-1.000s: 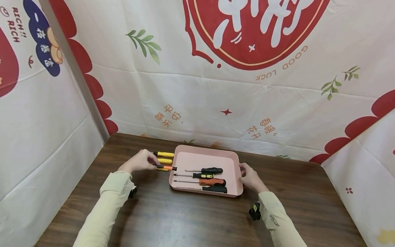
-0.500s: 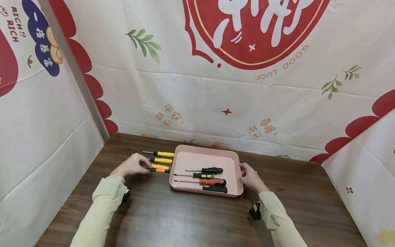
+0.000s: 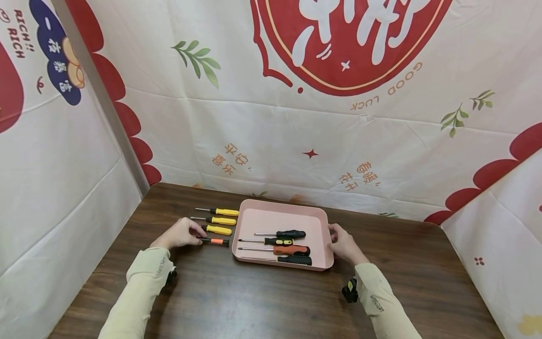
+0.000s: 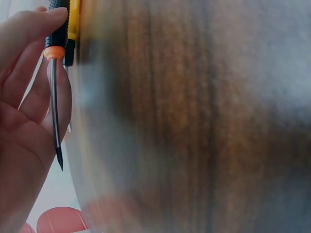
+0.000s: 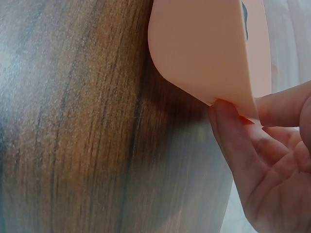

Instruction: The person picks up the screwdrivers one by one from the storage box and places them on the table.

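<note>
My left hand (image 3: 183, 233) grips a black-and-orange screwdriver (image 3: 217, 242) just left of the tray, at or close above the table. In the left wrist view, the thumb presses on its black handle (image 4: 59, 29), and its metal shaft (image 4: 55, 107) points back along the palm. Three yellow-handled screwdrivers, such as the nearest one (image 3: 219, 230), lie in a row behind it. A pink tray (image 3: 279, 209) holds several screwdrivers, among them one with an orange handle (image 3: 288, 250). My right hand (image 3: 345, 245) pinches the tray's right wall (image 5: 199, 43) between thumb and fingers.
The brown wooden table (image 3: 237, 301) carries the tray near its back edge. A printed white cloth (image 3: 271, 136) hangs behind, and another cloth panel (image 3: 63, 188) stands at the left. Each wrist wears a small black device, such as the right one (image 3: 350, 291).
My left hand has carried the black-and-orange screwdriver from beside the tray's left rim leftward and nearer the front, leaving the yellow screwdrivers more visible. The right hand and tray have stayed still.
</note>
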`<move>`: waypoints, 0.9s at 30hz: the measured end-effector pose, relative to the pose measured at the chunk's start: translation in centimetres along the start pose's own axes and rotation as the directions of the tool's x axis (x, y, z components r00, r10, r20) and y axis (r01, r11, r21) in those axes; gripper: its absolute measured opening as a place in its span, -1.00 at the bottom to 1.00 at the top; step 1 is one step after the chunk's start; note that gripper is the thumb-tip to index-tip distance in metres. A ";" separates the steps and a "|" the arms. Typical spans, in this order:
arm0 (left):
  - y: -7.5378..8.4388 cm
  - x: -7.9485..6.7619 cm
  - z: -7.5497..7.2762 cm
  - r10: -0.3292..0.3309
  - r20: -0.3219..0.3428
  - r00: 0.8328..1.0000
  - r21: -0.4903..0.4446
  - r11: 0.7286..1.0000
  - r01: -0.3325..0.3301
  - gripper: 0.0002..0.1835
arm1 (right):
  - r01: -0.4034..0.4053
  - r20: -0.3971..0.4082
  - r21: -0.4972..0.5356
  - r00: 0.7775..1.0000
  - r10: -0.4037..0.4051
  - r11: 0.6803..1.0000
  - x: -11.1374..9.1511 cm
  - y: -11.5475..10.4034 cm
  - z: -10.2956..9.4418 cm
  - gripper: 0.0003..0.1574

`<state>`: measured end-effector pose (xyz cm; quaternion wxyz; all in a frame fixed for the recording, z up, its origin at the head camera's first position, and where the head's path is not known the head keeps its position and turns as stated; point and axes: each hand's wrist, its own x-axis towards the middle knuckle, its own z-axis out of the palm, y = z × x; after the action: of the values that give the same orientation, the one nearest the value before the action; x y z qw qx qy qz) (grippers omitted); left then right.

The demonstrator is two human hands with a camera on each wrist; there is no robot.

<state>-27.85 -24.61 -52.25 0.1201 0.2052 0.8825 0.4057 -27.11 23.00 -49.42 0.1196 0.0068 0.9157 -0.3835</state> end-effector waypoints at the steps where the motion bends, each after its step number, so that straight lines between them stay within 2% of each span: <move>1: 0.0 0.0 0.1 0.001 0.000 1.000 0.003 1.000 -0.001 -0.85 | 0.003 -0.001 -0.001 1.000 -0.003 1.000 0.0 0.0 0.0 -0.27; 13: -0.7 -0.3 0.8 -0.011 -0.023 1.000 0.028 1.000 0.012 -0.82 | 0.000 -0.008 -0.002 1.000 0.000 1.000 -0.1 0.0 0.1 -0.27; 23: -0.6 -0.2 0.8 0.013 -0.021 1.000 0.053 0.999 -0.012 -0.82 | 0.003 -0.005 -0.002 1.000 -0.003 1.000 0.0 0.1 0.1 -0.27; 27: -0.4 -0.1 0.8 -0.010 -0.019 1.000 0.044 0.999 0.011 -0.81 | 0.003 -0.007 -0.004 1.000 -0.003 1.000 0.0 0.1 0.1 -0.27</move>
<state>-27.55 -24.37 -53.01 0.1096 0.1994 0.8934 0.3874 -27.10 23.01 -49.55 0.1160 0.0063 0.9169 -0.3819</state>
